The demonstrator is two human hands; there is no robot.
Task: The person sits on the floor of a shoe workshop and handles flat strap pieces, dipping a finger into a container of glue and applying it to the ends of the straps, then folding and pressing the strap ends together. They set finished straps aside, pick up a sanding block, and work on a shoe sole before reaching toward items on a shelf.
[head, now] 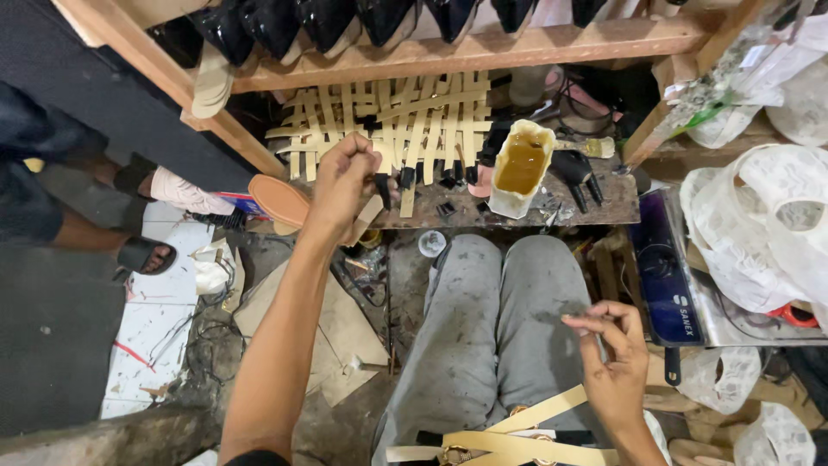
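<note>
Head view: nearest, the right hand hovers with its grip pinched on nothing visible, just above tan straps on the lap. Farther, the left hand's grip pinches 1 tan strip at the table, its length running toward the glue pot.

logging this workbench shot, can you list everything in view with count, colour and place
glue container: one, white with amber liquid, on the small bench
woven straps: many, tan, spread at the back of the bench
shoes: a row, black, on the wooden shelf up top
insole: one, orange-tan, left of the bench
loose straps: a few, tan, on the lap at the bottom
plastic bags: several, white, right side
stove: one, dark blue, right of the knees
another person's sandalled feet: two, far left
trousers: grey, centre
left hand: closed on a small dark piece over the bench
right hand: fingers pinched, above the lap
</note>
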